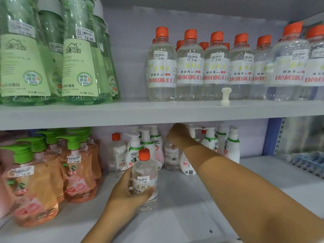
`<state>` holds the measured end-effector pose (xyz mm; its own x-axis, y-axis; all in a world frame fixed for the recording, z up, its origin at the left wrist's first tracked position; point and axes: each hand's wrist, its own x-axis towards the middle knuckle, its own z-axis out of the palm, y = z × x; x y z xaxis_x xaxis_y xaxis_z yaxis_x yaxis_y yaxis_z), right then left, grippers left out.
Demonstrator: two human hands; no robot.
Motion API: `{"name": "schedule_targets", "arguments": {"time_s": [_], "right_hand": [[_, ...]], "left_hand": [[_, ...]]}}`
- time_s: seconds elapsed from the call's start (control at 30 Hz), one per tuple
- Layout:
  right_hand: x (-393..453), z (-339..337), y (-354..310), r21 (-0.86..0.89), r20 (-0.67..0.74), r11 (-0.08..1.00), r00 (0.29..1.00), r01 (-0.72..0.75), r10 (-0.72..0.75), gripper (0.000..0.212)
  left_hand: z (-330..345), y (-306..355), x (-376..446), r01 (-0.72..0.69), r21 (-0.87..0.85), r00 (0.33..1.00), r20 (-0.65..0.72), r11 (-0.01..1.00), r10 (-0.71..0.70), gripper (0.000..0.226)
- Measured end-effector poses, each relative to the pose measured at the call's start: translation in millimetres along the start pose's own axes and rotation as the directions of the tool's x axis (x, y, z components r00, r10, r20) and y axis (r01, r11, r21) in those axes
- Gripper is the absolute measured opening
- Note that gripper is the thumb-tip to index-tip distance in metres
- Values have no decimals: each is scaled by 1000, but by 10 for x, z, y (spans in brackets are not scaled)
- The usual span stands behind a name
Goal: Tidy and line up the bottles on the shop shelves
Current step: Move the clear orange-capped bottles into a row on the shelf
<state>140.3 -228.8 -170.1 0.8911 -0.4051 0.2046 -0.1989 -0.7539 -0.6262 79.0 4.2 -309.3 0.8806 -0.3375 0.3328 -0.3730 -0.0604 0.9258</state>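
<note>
mid-sort on lower shelf (184,207): left hand (126,192) wrapped round clear bottle (145,179) near front; right hand (177,135) far back, gripping second bottle (171,155) by its top. next: stand both in row, labels forward.

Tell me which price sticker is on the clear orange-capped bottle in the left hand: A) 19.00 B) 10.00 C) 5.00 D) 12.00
C: the left hand grips the clear orange-capped bottle, whose white sticker reads 5.00.
</note>
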Motion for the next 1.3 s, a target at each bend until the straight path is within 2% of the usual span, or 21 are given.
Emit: {"name": "schedule_targets", "arguments": {"time_s": [0.07,0.17,0.3,0.43,0.6,0.7,0.77,0.87,0.97,1.03,1.17,1.3], "right_hand": [[-17,49,-8,-65,-73,998,997,-11,6,18],[-147,-2,-10,-172,-109,984,993,33,-53,3],[-474,-265,149,-163,-144,977,976,138,-162,14],[-847,-484,338,-25,-87,972,968,234,-236,18],[-1145,-585,682,-4,-6,975,975,223,-223,17],[-1268,-619,887,-30,-66,971,969,238,-240,31],[-1414,-607,1013,92,-51,967,971,239,-235,48],[-1600,-528,1149,310,135,940,972,140,-190,63],[-1692,-576,1222,402,138,906,970,131,-202,59],[-1824,-741,1248,439,131,885,963,155,-233,54],[-2231,-1379,1250,506,142,823,916,259,-376,53],[-2579,-2260,1115,510,30,737,847,443,-530,54]], "left_hand": [[-27,1,-19,11,0,1000,9,1000,-11,70],[-80,-12,-39,31,2,999,-8,1000,-31,72],[-101,-30,-40,53,19,999,-14,998,-53,76],[-65,-35,-30,65,34,998,-26,997,-64,75],[31,50,-73,46,58,999,17,997,-47,73],[162,121,-165,51,59,998,22,997,-52,69],[285,167,-240,55,66,998,37,996,-57,69],[469,266,-330,50,87,999,0,995,-50,75],[656,396,-481,47,102,997,-72,994,-40,71],[767,577,-692,33,102,994,-106,994,-22,71],[949,1324,-1125,-108,133,979,-157,985,129,72],[1164,2332,-1334,-276,158,938,-171,948,301,61]]}}
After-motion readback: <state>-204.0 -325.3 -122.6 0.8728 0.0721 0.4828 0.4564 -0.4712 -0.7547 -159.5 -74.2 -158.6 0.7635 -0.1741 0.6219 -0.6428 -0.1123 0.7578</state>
